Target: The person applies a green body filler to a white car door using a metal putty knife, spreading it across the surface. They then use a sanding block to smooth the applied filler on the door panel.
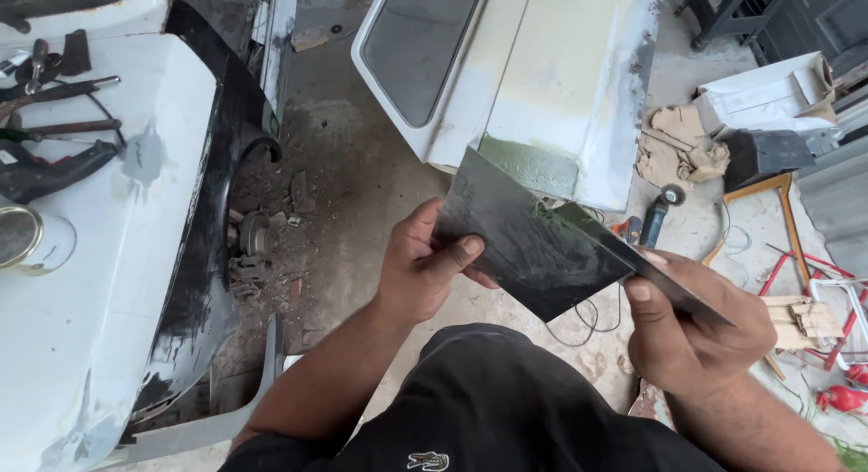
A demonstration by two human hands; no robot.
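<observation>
My left hand (pixel 423 271) grips a dark square metal plate (pixel 520 237) by its left edge, thumb on top. The plate is tilted and smeared with greenish filler. My right hand (pixel 694 320) holds a second thin dark blade (pixel 624 248), a flat spreader, and its edge lies across the right part of the plate. Both hands are above my lap, over black clothing.
A white car body (pixel 99 282) stands at the left with tools (pixel 54 119) and an open tin (pixel 27 241) on it. A detached white car door (pixel 533 74) with a green filler patch lies ahead. Rags, boxes, a cable and red metal parts litter the ground at right.
</observation>
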